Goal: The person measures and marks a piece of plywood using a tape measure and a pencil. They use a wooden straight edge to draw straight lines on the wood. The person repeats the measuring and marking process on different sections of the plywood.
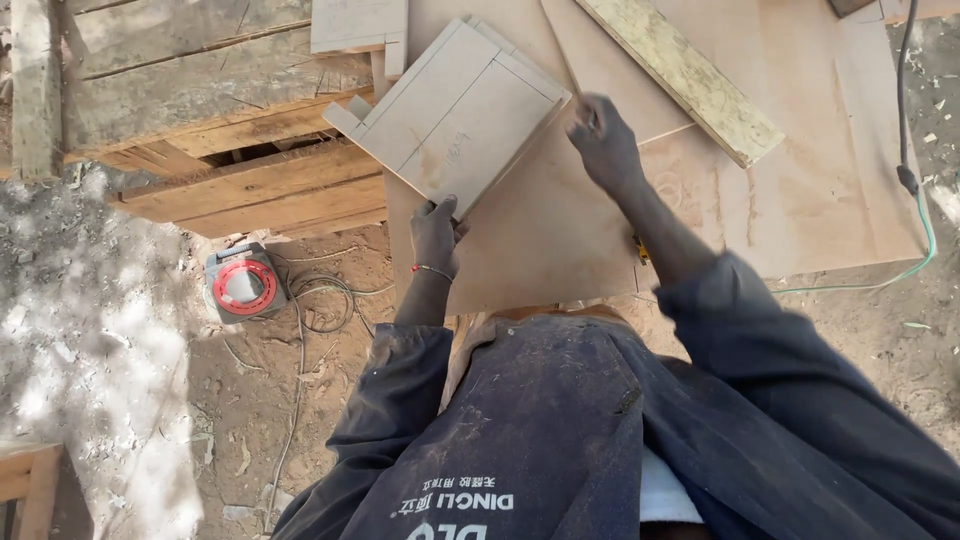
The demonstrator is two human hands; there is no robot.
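Plywood panel (455, 115) is grasped at its near corner by the left hand (434, 232); the right hand (600, 135) is clenched at its edge, contents untellable. Overhanging the counter (800, 200), the panel could tip if that grip loosens.

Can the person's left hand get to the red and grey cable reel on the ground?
Probably yes. The left hand is on the near corner of the pale boards, and the cable reel lies lower left on the sand, with nothing between them. It sits below the bench, so bending down seems needed.

panels (455, 120): pale tan | plank (685, 75): yellowish (speckled) | cable reel (243, 285): grey, red ring
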